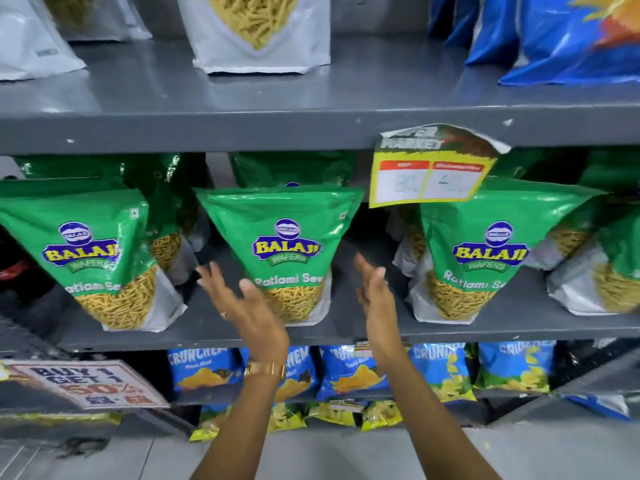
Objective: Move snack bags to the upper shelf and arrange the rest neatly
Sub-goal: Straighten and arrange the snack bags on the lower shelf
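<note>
Three green Balaji sev bags stand along the front of the middle shelf [346, 332]: a left bag [86, 251], a middle bag [287, 244] and a right bag [485, 251]. More green bags stand behind them. My left hand [242, 303] is open just left of and below the middle bag, its thumb near the bag's lower front. My right hand [375, 296] is open to the right of that bag, a gap apart from it. On the upper shelf [311, 98] stands a white sev bag [259, 29], with another white bag [27, 39] at the left.
Blue bags [561, 39] fill the upper shelf's right end. A yellow price tag [429, 171] hangs from the upper shelf's edge. Blue Crunchex bags [349, 372] line the shelf below, yellow bags [332, 414] under them. A promo sign [86, 382] sits at lower left.
</note>
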